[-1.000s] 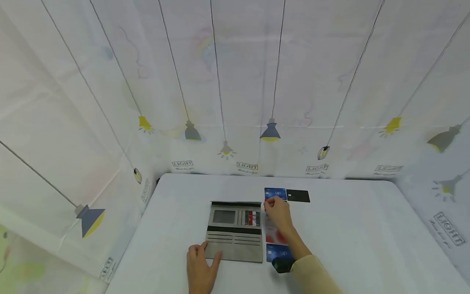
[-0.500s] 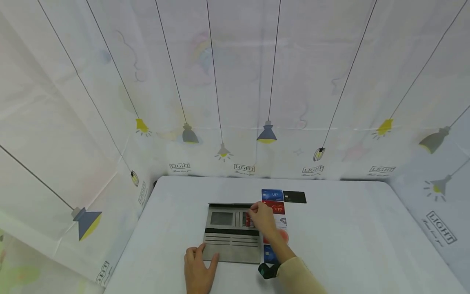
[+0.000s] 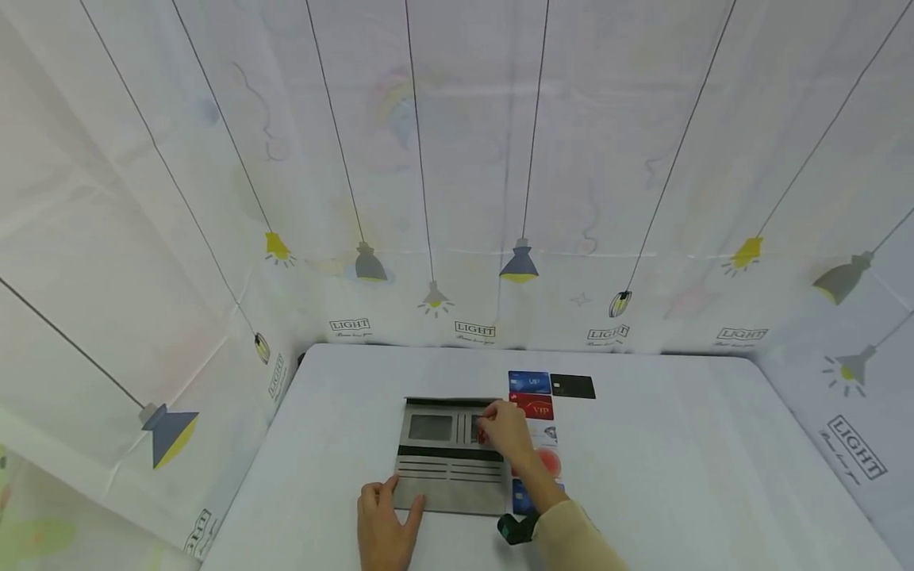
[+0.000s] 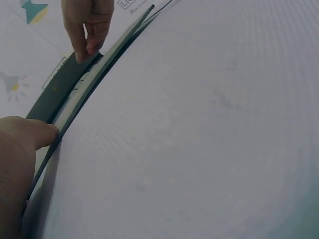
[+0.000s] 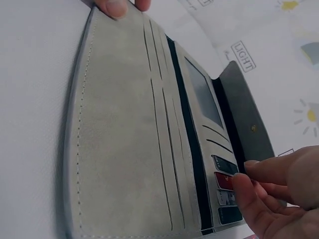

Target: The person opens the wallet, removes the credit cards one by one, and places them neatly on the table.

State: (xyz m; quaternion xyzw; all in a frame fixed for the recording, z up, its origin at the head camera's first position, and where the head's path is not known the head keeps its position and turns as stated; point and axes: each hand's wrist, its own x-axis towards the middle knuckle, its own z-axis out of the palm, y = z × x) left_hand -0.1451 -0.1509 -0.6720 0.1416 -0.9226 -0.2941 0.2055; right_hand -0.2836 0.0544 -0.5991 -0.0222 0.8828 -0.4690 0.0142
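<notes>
A grey long wallet [image 3: 464, 493] lies unfolded on the white table. My left hand [image 3: 387, 523] rests at its near left corner, with the thumb on the leather [image 5: 114, 45] and the fingers spread. My right hand [image 3: 508, 432] is over the wallet's far right part, where several cards sit in slots. Its thumb and forefinger pinch at the edge of a red card [image 5: 223, 180] in the right wrist view. A dark card [image 5: 225, 165] shows above that one, and a pale card [image 5: 227, 197] below it. From the head, the fingers mostly cover these slots.
Right of the wallet a column of cards lies on the table: a blue VIP card [image 3: 529, 382] at the far end, a red VIP card [image 3: 537, 407], a pale one [image 3: 547, 433] and others nearer. A black card [image 3: 573, 386] lies beside the far blue one.
My right hand has moved left and nearer, from the column of cards on the table to the card slots of the wallet. The left hand has stayed at the wallet's corner.
</notes>
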